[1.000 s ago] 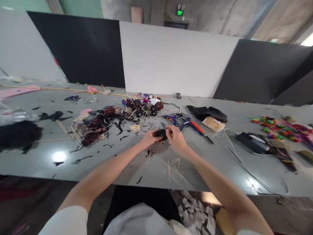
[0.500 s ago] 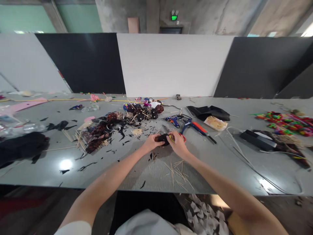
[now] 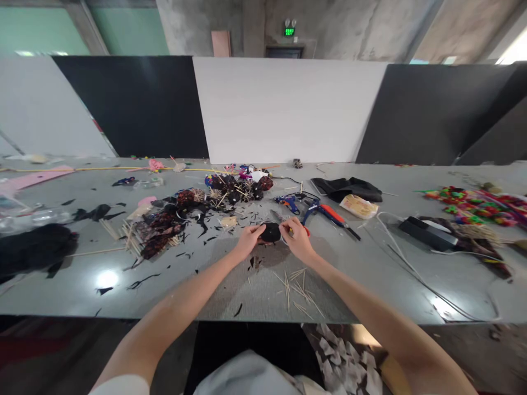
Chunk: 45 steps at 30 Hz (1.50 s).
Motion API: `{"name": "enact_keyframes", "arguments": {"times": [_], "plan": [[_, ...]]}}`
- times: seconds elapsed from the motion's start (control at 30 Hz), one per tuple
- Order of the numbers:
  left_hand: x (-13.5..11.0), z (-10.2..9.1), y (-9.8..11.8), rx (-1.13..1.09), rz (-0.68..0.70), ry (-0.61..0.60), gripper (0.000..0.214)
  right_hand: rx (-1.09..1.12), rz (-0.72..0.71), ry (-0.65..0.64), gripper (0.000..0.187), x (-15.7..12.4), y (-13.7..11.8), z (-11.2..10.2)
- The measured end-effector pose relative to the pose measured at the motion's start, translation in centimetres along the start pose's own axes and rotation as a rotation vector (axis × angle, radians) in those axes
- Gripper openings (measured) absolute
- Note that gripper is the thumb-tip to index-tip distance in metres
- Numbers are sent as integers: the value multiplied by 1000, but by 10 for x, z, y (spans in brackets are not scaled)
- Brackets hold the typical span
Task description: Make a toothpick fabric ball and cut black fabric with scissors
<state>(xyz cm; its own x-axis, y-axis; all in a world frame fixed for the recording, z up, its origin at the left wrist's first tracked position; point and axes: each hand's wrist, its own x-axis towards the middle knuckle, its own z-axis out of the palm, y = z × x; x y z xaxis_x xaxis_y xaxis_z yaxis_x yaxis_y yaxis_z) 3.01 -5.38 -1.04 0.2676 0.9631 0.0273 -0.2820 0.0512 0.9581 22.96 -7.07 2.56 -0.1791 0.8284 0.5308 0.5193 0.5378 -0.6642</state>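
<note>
My left hand point(image 3: 249, 241) grips a round black cloth-covered piece point(image 3: 270, 232) by its left side, thumb on top. Close beside its right edge, my right hand point(image 3: 299, 240) is closed around a small yellow thing point(image 3: 291, 230), mostly hidden by the fingers, so its kind is unclear. Red-handled scissors point(image 3: 307, 230) show partly behind the right hand. Thin wooden sticks point(image 3: 296, 291) lie loose on the table in front of the hands, with dark scraps point(image 3: 253, 263) nearer the left hand.
Behind the hands are a blue glue gun point(image 3: 290, 203) and orange-and-blue pliers-like tool point(image 3: 331, 214). Dark bundles with sticks point(image 3: 160, 230) lie left. Black cloth point(image 3: 349, 189), a yellowish packet point(image 3: 359, 207) and a black box with a cable point(image 3: 428, 235) are right. Upright panels point(image 3: 288, 109) border the back.
My right hand has drawn slightly away from the black piece, exposing more of its round top. My left hand keeps its hold. The view has shifted slightly.
</note>
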Motion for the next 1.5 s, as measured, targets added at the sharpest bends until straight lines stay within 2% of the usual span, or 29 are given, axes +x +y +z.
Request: {"name": "enact_keyframes", "arguments": {"times": [0.2,0.37,0.53,0.63,0.7,0.77,0.83,0.97,1.03,1.1,1.23,1.3,1.43,1.5], "plan": [[-1,0,3,41,20,30,49,30,-7,2,24,1,3,-1],[-3,-5,6,126,52,111,44,9,-10,5,25,0,1,-1],[-4,-11,13,169,103,188,45,-132,9,7,25,11,18,-15],[-4,-12,17,161,151,236,46,-313,103,-61,31,20,40,-33],[-3,-13,21,76,257,338,46,-385,179,-82,37,25,52,-44],[-2,-15,26,-64,395,465,44,-450,188,-106,41,26,57,-50],[0,-19,30,-170,471,538,41,-506,146,-164,46,25,55,-53],[5,-27,32,-199,391,564,38,-582,49,-346,69,17,39,-48],[6,-28,29,-149,321,528,40,-594,36,-404,76,14,34,-44],[5,-25,25,-23,268,445,44,-591,40,-425,76,12,32,-41],[-6,-18,24,501,302,194,55,-558,104,-422,73,14,40,-37],[-11,-15,27,675,295,37,56,-546,137,-435,73,16,45,-36],[-18,-10,33,853,280,-280,53,-591,139,-445,68,18,52,-37],[-20,-7,35,887,265,-354,53,-618,122,-437,64,19,55,-39]]}}
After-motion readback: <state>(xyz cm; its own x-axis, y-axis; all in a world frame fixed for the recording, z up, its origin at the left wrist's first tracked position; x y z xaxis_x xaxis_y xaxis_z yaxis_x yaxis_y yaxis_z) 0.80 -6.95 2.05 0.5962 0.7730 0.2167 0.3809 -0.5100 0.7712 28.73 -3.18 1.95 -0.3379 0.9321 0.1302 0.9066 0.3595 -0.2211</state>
